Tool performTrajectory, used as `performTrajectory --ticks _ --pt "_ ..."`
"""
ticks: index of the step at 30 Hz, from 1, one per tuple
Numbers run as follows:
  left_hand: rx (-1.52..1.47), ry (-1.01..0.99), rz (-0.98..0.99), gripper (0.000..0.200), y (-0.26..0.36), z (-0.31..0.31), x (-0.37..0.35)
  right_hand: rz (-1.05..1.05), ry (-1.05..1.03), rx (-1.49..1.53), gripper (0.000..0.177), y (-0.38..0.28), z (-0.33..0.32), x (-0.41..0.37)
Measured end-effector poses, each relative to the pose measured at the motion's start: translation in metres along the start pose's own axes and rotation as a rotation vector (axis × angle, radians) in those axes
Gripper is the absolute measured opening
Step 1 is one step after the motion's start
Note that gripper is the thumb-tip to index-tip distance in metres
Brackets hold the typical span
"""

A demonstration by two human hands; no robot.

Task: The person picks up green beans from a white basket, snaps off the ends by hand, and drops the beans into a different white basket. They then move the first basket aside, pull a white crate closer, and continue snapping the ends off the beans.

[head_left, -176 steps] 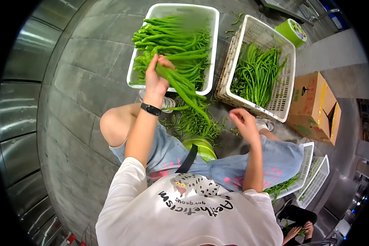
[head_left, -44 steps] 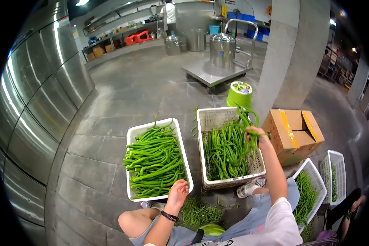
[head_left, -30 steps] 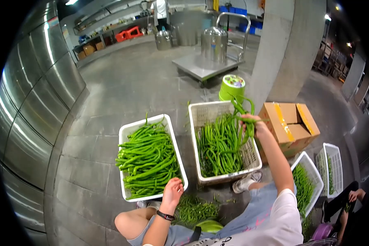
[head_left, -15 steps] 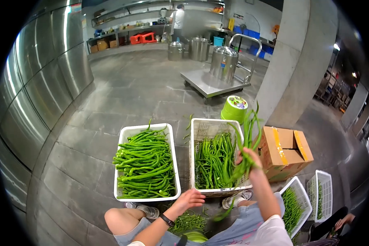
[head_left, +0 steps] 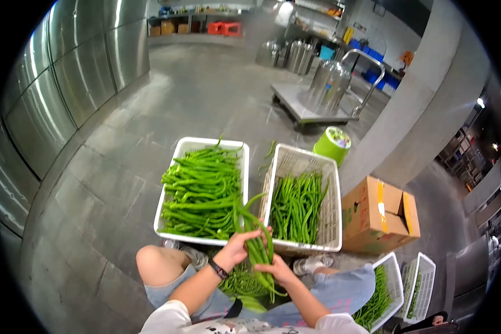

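A small bunch of long green chili peppers (head_left: 257, 251) is between my two hands, above my lap. My left hand (head_left: 235, 248) wraps round the bunch from the left. From the lower right, my right hand (head_left: 277, 269) grips its lower part. A white crate (head_left: 167, 192) in front on the left is heaped with long green peppers (head_left: 203, 189). Beside it, a second white crate (head_left: 333, 211) holds more peppers (head_left: 296, 209) at a lower level. Below my hands, between my legs, lies a pile of small green stem pieces (head_left: 242, 281), partly hidden.
To the right stand an open cardboard box (head_left: 367, 217), a green bucket (head_left: 329, 147) and two white crates with green vegetables, one nearer (head_left: 394, 278) and one farther (head_left: 426, 278). A flat trolley (head_left: 300, 106) carries a steel pot (head_left: 328, 83). A person (head_left: 284, 14) stands far back.
My right hand has brought the peppers from over the right crate down and left to my lap. My left hand has closed on the bunch too. The view has shifted.
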State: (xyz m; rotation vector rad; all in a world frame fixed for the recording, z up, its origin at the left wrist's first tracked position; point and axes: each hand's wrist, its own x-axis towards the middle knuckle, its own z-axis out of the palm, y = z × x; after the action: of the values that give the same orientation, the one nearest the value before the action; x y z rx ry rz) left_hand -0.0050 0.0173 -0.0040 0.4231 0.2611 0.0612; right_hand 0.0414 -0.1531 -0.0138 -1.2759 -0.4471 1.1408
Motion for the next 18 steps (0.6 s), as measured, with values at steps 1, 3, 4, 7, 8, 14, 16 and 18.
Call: performTrajectory --ticks 1,3,4,7,8,14,16,18 --pt "0.043 -0.002 0.018 0.044 0.008 0.002 -0.004 -0.001 -0.002 0.004 0.042 -0.004 0.006 0.003" --pt "0.121 0.007 0.089 0.04 0.016 -0.002 -0.006 -0.042 0.057 -0.001 0.046 0.005 0.011 0.014" --pt "0.109 0.028 0.073 0.038 0.019 -0.006 -0.007 -0.032 0.05 0.058 0.052 0.0 0.016 0.016" --pt "0.086 -0.019 0.173 0.025 0.024 -0.007 -0.019 -0.056 -0.011 0.211 0.064 -0.011 0.031 0.021" --pt "0.049 -0.027 0.153 0.025 0.023 -0.015 -0.016 -0.106 0.016 0.194 0.069 -0.007 0.035 0.023" --pt "0.042 -0.035 0.122 0.024 0.021 -0.019 -0.023 -0.309 0.031 0.203 0.083 0.003 0.053 0.024" --pt "0.077 -0.03 0.099 0.025 0.025 -0.007 -0.031 -0.318 0.001 0.187 0.078 0.009 0.048 0.027" --pt "0.108 -0.059 0.056 0.02 0.022 -0.017 -0.026 -0.289 0.063 0.221 0.064 0.011 0.046 0.027"
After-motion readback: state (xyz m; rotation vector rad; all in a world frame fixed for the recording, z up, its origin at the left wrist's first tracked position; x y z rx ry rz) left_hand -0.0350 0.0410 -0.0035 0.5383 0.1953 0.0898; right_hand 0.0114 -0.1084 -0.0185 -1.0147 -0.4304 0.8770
